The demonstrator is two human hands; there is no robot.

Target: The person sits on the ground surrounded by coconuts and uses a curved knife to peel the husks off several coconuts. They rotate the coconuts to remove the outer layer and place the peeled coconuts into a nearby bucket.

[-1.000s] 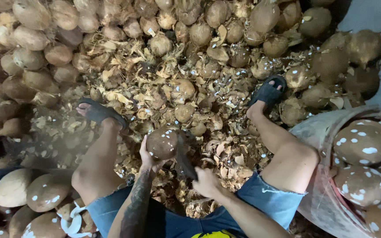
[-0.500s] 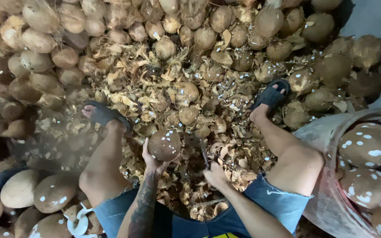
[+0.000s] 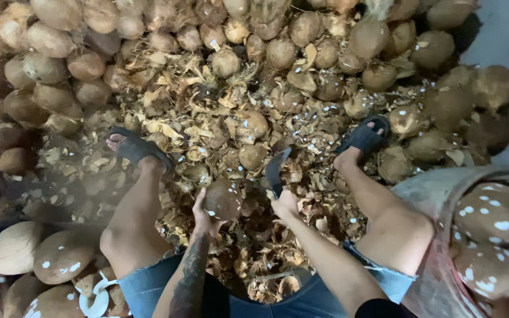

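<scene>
My left hand (image 3: pixel 202 215) cups a round brown coconut (image 3: pixel 222 199) from below, between my knees. My right hand (image 3: pixel 286 205) grips the handle of a dark chopping blade (image 3: pixel 276 169), which is raised upright just right of the coconut, not touching it. Both legs are spread, with black sandals (image 3: pixel 138 148) on my feet resting on the husk litter.
A heap of brown coconuts (image 3: pixel 278 53) fills the back and left. Dry husk chips (image 3: pixel 207 123) cover the floor between my feet. Chipped coconuts with white spots lie in a sack (image 3: pixel 437 194) at right and in a pile (image 3: pixel 60 256) at lower left.
The blade has swung up from beside the coconut to a raised position on its right. My left hand keeps holding the coconut; the view shifted slightly.
</scene>
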